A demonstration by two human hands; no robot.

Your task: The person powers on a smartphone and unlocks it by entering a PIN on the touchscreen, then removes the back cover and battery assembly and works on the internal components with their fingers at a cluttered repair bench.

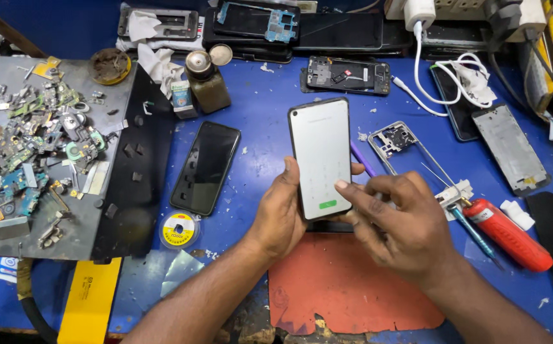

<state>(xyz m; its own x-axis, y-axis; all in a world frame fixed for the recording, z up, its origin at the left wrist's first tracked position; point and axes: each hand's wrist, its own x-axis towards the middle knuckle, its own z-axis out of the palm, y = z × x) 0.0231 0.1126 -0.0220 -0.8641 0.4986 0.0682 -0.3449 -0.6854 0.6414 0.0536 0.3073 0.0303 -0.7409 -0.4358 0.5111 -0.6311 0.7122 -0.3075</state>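
A lit phone is held upright above the blue worktop – the left hand fingers closed around its lower edge. The right hand is curled loosely, its forefinger touching the screen; a red screwdriver lies nearby.

— What colours are seen on the phone?
— A pale grey screen is shown, black-edged, with a green button.
— And around it?
— A blue table, a red-orange mat, a red screwdriver.
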